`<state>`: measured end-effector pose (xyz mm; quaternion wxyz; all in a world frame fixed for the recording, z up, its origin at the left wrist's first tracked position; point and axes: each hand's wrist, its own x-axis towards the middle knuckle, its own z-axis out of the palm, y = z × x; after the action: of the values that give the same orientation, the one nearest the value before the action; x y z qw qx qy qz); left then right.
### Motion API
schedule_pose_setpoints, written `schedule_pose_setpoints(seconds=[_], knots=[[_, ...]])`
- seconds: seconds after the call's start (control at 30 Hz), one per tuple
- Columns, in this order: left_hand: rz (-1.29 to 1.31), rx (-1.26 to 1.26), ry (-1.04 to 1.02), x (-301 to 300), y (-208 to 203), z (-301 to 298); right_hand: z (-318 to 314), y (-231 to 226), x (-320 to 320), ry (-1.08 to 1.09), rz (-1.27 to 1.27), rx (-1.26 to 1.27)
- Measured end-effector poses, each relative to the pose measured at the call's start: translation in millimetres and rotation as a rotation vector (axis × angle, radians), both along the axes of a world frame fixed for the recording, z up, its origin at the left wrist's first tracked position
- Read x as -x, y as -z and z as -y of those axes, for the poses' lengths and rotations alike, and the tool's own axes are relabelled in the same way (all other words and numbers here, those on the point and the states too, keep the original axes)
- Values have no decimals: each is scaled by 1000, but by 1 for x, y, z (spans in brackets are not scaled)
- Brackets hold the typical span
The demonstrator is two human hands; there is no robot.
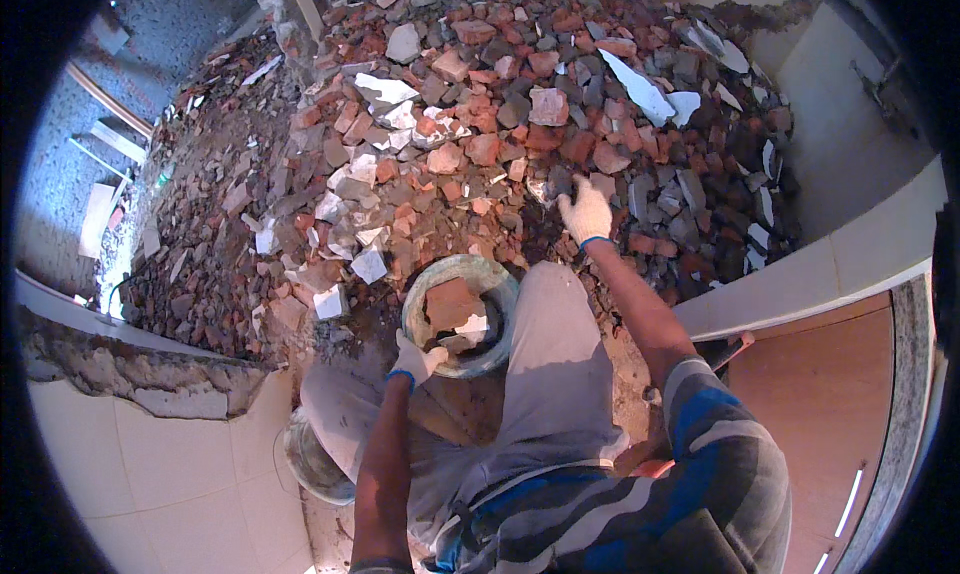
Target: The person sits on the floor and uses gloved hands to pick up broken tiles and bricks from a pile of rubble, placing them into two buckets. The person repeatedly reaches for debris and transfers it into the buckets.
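**Gloved hands at the rubble heap**

The person crouched low, knees apart, in grey trousers and a striped shirt. A second, pale bucket [312, 466] sat tucked beside the left thigh, partly hidden. Just ahead, between the knees, stood a round bucket [497, 274] holding a flat piece of red brick [450, 304] and some pale scraps. The left hand [415, 359], in a white glove with a blue cuff, rested on the near rim of that bucket, fingers curled over the edge; how tightly they gripped I could not tell. Farther out, the right hand [585, 214], gloved the same way, reached into the rubble pile [480, 124], fingers pressed together and bent down onto a dark chunk among the debris. Beyond it the heap of broken red bricks, grey mortar and white tile shards [640, 89] rose toward the far wall.
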<state>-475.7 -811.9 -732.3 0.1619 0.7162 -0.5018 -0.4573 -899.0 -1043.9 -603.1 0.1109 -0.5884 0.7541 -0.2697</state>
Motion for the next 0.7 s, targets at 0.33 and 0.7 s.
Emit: schedule_pose_setpoints(seconds=[0.33,0.7], knots=[[156,-169,-36,9,-27,6,62,-39,53,217,-507,17],[200,-231,-63,20,-49,5,74,-43,90,-48,-578,51]])
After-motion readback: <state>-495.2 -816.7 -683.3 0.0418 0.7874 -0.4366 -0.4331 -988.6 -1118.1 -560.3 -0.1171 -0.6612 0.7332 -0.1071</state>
